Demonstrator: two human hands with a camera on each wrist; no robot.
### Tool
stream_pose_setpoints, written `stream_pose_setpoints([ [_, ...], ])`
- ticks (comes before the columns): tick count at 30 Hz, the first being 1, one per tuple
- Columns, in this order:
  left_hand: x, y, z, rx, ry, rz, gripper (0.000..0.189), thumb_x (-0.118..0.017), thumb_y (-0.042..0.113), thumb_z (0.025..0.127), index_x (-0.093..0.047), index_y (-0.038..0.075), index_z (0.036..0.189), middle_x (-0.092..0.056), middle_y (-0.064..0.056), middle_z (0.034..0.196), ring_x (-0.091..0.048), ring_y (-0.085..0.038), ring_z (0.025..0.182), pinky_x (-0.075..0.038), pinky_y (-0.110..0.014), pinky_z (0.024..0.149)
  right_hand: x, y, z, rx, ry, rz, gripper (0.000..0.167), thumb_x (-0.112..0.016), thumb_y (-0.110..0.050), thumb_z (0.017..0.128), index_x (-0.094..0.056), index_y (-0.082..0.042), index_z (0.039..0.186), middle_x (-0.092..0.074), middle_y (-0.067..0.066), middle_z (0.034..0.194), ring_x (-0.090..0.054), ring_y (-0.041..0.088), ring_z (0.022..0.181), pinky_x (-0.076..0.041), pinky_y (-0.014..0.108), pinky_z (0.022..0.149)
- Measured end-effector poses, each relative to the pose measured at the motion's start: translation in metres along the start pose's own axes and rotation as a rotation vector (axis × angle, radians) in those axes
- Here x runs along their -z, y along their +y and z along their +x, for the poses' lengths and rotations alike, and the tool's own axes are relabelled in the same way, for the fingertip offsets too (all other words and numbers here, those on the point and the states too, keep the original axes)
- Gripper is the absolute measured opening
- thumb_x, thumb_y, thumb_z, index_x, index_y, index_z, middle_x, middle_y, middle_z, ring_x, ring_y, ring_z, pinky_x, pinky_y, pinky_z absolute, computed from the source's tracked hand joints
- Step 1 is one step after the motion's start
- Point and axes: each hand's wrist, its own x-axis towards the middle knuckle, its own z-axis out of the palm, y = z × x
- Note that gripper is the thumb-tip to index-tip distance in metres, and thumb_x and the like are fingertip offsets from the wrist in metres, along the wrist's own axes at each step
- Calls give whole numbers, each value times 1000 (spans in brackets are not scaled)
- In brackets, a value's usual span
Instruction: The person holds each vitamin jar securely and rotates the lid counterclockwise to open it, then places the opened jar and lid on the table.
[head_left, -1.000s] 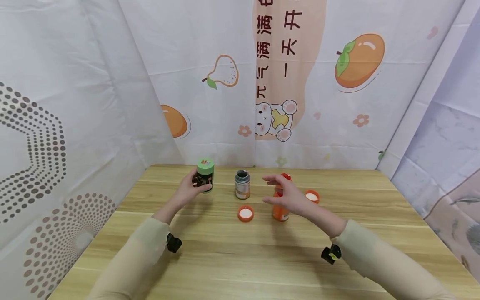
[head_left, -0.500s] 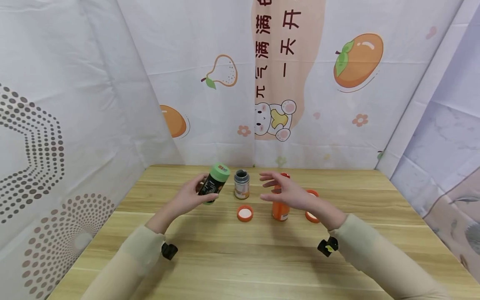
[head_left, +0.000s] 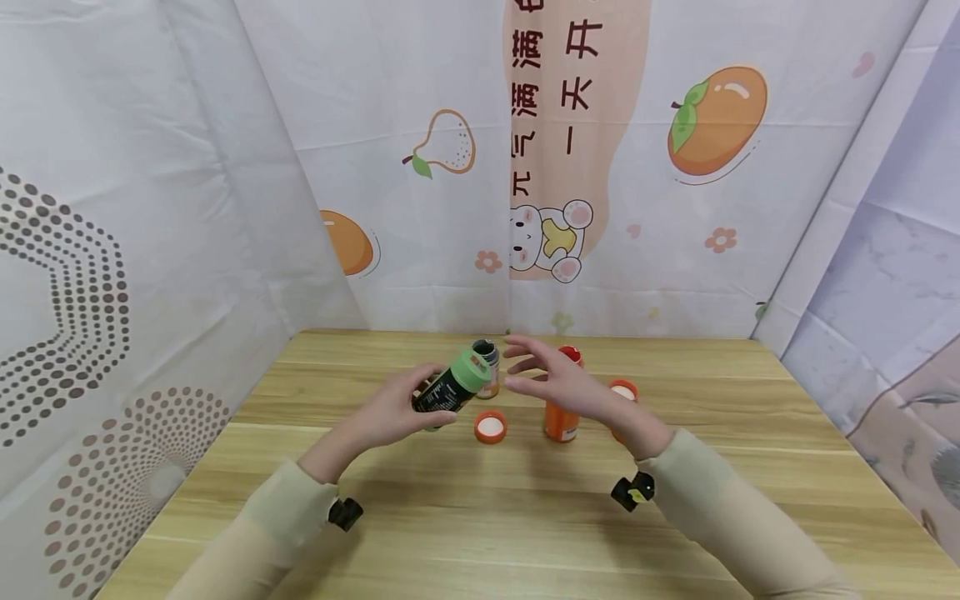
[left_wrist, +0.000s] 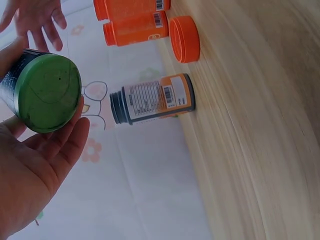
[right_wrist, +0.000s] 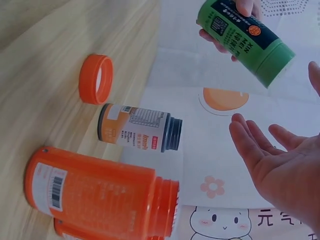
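Observation:
My left hand (head_left: pixel 386 410) grips a green-and-black bottle (head_left: pixel 448 390) with a green lid, raised above the table and tilted with its lid towards the right. In the left wrist view its round green base (left_wrist: pixel 50 92) faces the camera. My right hand (head_left: pixel 558 382), fingers spread and loosely bent, holds nothing and hovers just right of that lid; the right wrist view shows a gap between the fingertips and the lid. Behind the held bottle stands an uncapped grey bottle (right_wrist: pixel 142 127) with an orange-and-white label. Two uncapped orange bottles (head_left: pixel 561 423) stand under my right hand, partly hidden by it.
One orange lid (head_left: pixel 491 427) lies on the wooden table (head_left: pixel 465 517), white inside facing up, in front of the grey bottle. Another orange lid (head_left: pixel 624 388) shows partly behind my right wrist. A printed white curtain (head_left: pixel 420 250) hangs behind the table.
My left hand has brought the green-and-black bottle rightwards, tipping it from upright to slanted with the lid to the right. My right hand has shifted slightly left, towards it.

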Motion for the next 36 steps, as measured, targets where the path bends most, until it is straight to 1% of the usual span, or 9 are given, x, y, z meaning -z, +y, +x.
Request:
stream_pose_setpoints([
  [3, -2, 1, 0, -35, -11, 27, 62, -78, 44, 81, -54, 18, 132, -62, 3, 108, -59, -16, 90, -52, -32, 67, -3, -3, 2, -2, -6, -21, 64, -65, -27, 94, -34, -13, 149, -49, 13, 137, -52, 31, 120, -46, 47, 95],
  [6, -4, 3, -1, -60, -18, 43, 62, -77, 44, 81, -54, 17, 133, -61, 4, 109, -59, -15, 88, -52, -32, 68, -6, -2, 3, 17, -15, -35, 61, -64, -30, 95, -36, -14, 148, -51, 15, 135, -54, 31, 117, -48, 46, 93],
  [12, -7, 5, -2, -87, -25, 90, 57, -79, 41, 81, -56, 19, 128, -62, 6, 107, -59, -12, 86, -51, -32, 72, -13, -2, 2, 23, -31, -47, 53, -57, -31, 99, -39, -12, 145, -54, 14, 128, -57, 28, 108, -50, 46, 87],
  [16, -10, 6, -2, -97, -35, 126, 57, -80, 40, 80, -57, 18, 128, -61, 6, 108, -59, -11, 87, -50, -32, 74, -17, -2, 2, 15, -39, -71, 50, -55, -32, 100, -41, -9, 143, -57, 14, 122, -61, 24, 99, -53, 41, 81],
  [19, -12, 7, -2, -103, -43, 141, 59, -79, 43, 80, -57, 18, 129, -61, 7, 109, -59, -13, 87, -50, -32, 73, -19, -1, 2, 15, -46, -78, 49, -56, -31, 100, -43, -9, 142, -59, 13, 118, -62, 23, 96, -54, 38, 79],
  [23, -13, 6, -3, -107, -48, 136, 60, -77, 47, 80, -57, 18, 129, -60, 7, 108, -59, -15, 87, -50, -32, 71, -21, 0, 1, 9, -51, -90, 52, -59, -32, 98, -44, -7, 141, -60, 11, 114, -61, 21, 95, -54, 38, 79],
  [26, -14, 6, -3, -106, -50, 139, 61, -76, 49, 80, -56, 20, 130, -60, 8, 107, -59, -14, 86, -50, -31, 70, -22, 0, 1, 11, -44, -121, 52, -62, -32, 96, -46, -7, 139, -61, 8, 110, -61, 19, 95, -53, 35, 79],
  [31, -14, 6, -3, -114, -53, 149, 60, -76, 49, 81, -56, 19, 129, -59, 9, 107, -58, -11, 84, -51, -29, 69, -22, 0, 1, 28, -11, -162, 47, -68, -29, 93, -54, -10, 133, -62, 4, 105, -62, 17, 92, -53, 33, 79],
  [36, -14, 7, -2, -120, -45, 152, 58, -77, 46, 81, -57, 19, 128, -60, 10, 105, -58, -8, 84, -51, -29, 69, -22, 1, 0, 56, 5, -161, 41, -70, -26, 91, -58, -9, 127, -64, 2, 100, -63, 16, 89, -54, 31, 76],
])
